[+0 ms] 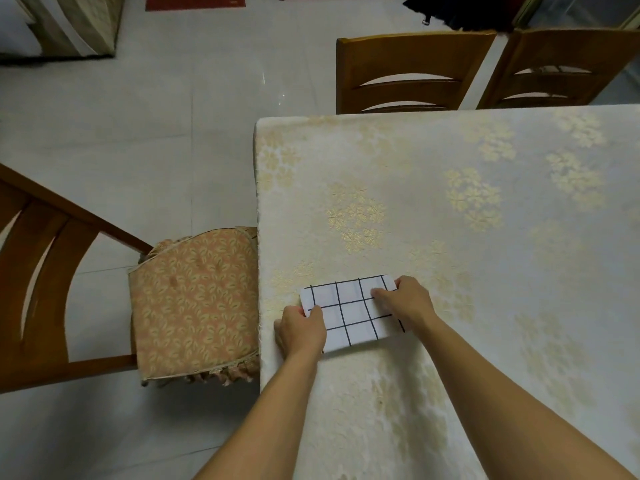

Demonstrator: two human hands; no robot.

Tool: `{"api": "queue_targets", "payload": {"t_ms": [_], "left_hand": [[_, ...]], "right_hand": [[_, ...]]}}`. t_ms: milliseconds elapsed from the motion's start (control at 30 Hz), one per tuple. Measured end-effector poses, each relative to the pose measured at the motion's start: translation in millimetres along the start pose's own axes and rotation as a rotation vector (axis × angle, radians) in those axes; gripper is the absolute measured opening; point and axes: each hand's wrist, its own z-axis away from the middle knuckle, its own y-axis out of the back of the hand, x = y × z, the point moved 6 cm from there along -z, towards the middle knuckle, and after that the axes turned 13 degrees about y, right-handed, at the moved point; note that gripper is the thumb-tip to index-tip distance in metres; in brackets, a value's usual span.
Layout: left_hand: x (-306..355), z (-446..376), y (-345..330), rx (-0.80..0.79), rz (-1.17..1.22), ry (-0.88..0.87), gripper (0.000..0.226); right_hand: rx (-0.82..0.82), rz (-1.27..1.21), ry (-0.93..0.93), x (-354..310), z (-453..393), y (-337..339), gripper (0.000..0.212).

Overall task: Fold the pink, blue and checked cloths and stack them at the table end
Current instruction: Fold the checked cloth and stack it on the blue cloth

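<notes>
A white cloth with a black check pattern (pixel 349 311) lies folded into a small rectangle near the left end of the table (pixel 467 188). My left hand (pixel 300 332) grips its near left corner, thumb on top and fingers tucked under the edge. My right hand (pixel 407 299) holds the cloth's right end, with fingers lying on top. No pink or blue cloth shows in the head view.
The table wears a cream cloth with gold flowers; its left edge runs just beside my left hand. A wooden chair with a floral cushion (pixel 197 303) stands at that end. Two more wooden chairs (pixel 412 76) stand at the far side. Pale tiled floor lies beyond.
</notes>
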Motion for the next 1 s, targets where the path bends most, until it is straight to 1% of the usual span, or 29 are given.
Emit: {"api": "queue_targets", "payload": {"t_ms": [100, 167, 267, 333, 367, 433, 467, 500, 567, 600, 633, 667, 700, 733, 767, 833, 900, 1000], "left_hand": [[3, 2, -2, -0.001, -0.012, -0.059, 0.021], [6, 4, -3, -0.042, 0.008, -0.112, 0.021], [4, 3, -3, -0.112, 0.124, -0.111, 0.016], [3, 5, 1, -0.138, 0.208, -0.108, 0.014], [4, 6, 4, -0.152, 0.233, -0.123, 0.012], [5, 7, 10, -0.176, 0.239, -0.188, 0.011], [8, 10, 14, -0.186, 0.225, -0.228, 0.013], [11, 14, 19, -0.199, 0.213, -0.267, 0.013], [16, 18, 25, -0.236, 0.196, -0.317, 0.01], [18, 19, 28, -0.246, 0.186, -0.324, 0.015], [19, 19, 31, -0.264, 0.187, -0.326, 0.02], [21, 22, 34, -0.279, 0.187, -0.328, 0.022], [20, 22, 36, -0.284, 0.195, -0.322, 0.028], [20, 23, 39, -0.3, 0.205, -0.325, 0.041], [18, 21, 41, -0.314, 0.216, -0.338, 0.045], [18, 30, 49, -0.283, 0.222, -0.416, 0.026], [12, 40, 56, -0.221, 0.215, -0.478, 0.03], [-4, 57, 64, -0.179, 0.21, -0.542, 0.033]], "right_hand": [[0.02, 0.11, 0.034, 1, 1, 2, 0.041], [0.049, 0.056, 0.047, 1, 2, 5, 0.04], [0.074, -0.149, 0.013, 2, 8, 9, 0.039], [0.075, -0.275, -0.013, 6, 11, 8, 0.03], [0.08, -0.349, -0.051, 7, 15, 7, 0.03], [0.077, -0.544, -0.125, 12, 22, 3, 0.051], [0.058, -0.645, -0.144, 13, 26, 0, 0.056], [0.034, -0.731, -0.14, 10, 31, -2, 0.052], [-0.004, -0.825, -0.108, 1, 44, -3, 0.03], [0.005, -0.831, -0.087, -3, 50, -3, 0.024], [0.03, -0.81, -0.057, -6, 56, -2, 0.023], [0.06, -0.775, -0.027, -8, 63, 1, 0.024], [0.09, -0.73, 0.004, -9, 68, 2, 0.027], [0.115, -0.694, 0.025, -12, 75, 4, 0.03], [0.139, -0.673, 0.04, -14, 83, 4, 0.032], [0.199, -0.654, 0.059, -19, 99, 5, 0.034], [0.266, -0.636, 0.072, -20, 114, 4, 0.036], [0.339, -0.594, 0.121, -20, 135, 1, 0.04]]}}
